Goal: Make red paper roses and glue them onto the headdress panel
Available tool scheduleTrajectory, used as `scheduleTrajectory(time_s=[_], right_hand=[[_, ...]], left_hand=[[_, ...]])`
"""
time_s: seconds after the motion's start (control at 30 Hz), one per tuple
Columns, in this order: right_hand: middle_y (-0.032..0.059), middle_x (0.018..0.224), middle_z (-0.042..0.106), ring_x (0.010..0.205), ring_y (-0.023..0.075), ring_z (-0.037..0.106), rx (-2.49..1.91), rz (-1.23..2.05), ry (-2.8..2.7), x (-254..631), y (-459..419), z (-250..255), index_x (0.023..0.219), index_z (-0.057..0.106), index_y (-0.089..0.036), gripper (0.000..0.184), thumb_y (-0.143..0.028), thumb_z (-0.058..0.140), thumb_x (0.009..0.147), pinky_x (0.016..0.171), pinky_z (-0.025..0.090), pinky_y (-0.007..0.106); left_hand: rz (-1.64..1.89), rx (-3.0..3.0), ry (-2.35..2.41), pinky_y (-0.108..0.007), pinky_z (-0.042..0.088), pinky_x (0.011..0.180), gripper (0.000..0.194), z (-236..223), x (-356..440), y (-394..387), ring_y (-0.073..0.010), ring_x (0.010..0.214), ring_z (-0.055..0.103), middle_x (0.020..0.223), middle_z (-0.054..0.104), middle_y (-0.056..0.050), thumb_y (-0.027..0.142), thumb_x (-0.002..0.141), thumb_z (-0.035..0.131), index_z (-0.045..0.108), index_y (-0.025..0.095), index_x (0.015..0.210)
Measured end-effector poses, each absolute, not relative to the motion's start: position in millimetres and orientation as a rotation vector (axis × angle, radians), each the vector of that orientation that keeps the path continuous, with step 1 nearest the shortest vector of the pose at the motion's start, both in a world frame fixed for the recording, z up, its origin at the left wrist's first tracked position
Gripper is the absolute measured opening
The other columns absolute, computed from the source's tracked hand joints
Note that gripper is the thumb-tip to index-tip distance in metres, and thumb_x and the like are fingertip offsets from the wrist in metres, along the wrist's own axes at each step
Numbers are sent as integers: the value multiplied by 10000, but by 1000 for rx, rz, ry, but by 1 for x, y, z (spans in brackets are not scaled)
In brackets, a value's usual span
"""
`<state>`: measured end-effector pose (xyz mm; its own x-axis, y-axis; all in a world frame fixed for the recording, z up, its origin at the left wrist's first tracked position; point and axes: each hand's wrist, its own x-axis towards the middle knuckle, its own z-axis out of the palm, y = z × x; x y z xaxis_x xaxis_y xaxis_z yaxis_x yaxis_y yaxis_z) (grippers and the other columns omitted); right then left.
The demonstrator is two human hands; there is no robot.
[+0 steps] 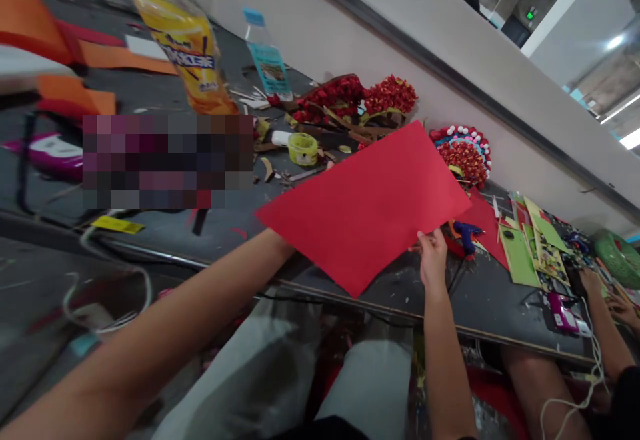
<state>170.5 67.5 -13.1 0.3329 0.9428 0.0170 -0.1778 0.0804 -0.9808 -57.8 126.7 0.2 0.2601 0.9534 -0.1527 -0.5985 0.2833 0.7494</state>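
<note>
red sheet: held above the desk, likely to clear the clutter | right hand: thumb and fingers pinched on its near edge, probably steadying | left forearm: reaches underneath (hand hidden, grip unclear)

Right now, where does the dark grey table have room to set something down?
The front strip, between the right hand and purple boxy device: mostly bare, with specks. It's crowded around the yellow-green round tub and light-green rectangular panels; the held red rectangular sheet hides the middle.
</note>
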Motion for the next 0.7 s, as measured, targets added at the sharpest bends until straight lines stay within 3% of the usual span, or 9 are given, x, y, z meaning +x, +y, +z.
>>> scheduleTrajectory(time_s=[0.17,0.23,0.27,0.33,0.4,0.43,0.53,0.7], right_hand=[[-90,598,535,491,47,512,-1149,920,-697,184,63,-14,845,563,-199,281,-301,691,616,465,498,168],[-75,629,552,525,59,536,-1162,902,-665,188,62,-15,826,556,-199,273,-311,692,617,476,501,179],[-68,646,563,536,65,542,-1172,900,-666,189,61,-16,830,559,-198,276,-316,690,618,479,502,186],[-49,689,596,558,76,550,-1194,894,-703,189,60,-18,873,577,-194,299,-330,683,628,506,516,211],[-15,779,644,639,99,584,-1203,859,-782,188,60,-21,947,595,-186,344,-341,672,651,601,543,253],[5,846,663,709,112,606,-1194,830,-818,188,60,-22,993,596,-182,373,-342,668,663,676,548,274],[49,1055,665,936,148,622,-1161,735,-851,187,60,-26,1139,560,-186,478,-342,658,698,875,503,325],[107,1206,622,1127,216,575,-1302,489,-1088,189,51,-32,1201,565,-175,423,-343,537,814,976,450,409]], left_hand=[[1186,434,651,-329,510,806,779,14,-57,122,-282,1063,603,924,723,-59,827,728,335,627,180,1049],[1129,485,643,-317,517,754,800,14,-55,121,-292,1036,613,982,714,-87,830,687,396,630,162,1062],[1100,523,656,-306,518,724,723,13,-54,121,-283,995,628,997,711,-88,764,687,493,631,160,1060],[1109,586,720,-274,516,687,463,9,-50,121,-233,879,657,978,714,-62,463,665,695,636,169,1017],[1128,619,782,-254,519,688,351,6,-47,122,-188,789,663,926,718,-36,168,596,708,635,169,940],[1133,619,805,-249,522,684,338,5,-45,122,-176,757,664,896,718,-31,98,574,681,631,166,902],[1122,595,840,-244,531,636,316,6,-43,123,-177,710,668,846,714,-36,65,584,623,630,156,886],[1057,521,888,-279,550,637,262,10,-47,123,-199,709,675,832,708,-67,145,705,581,640,134,960]])
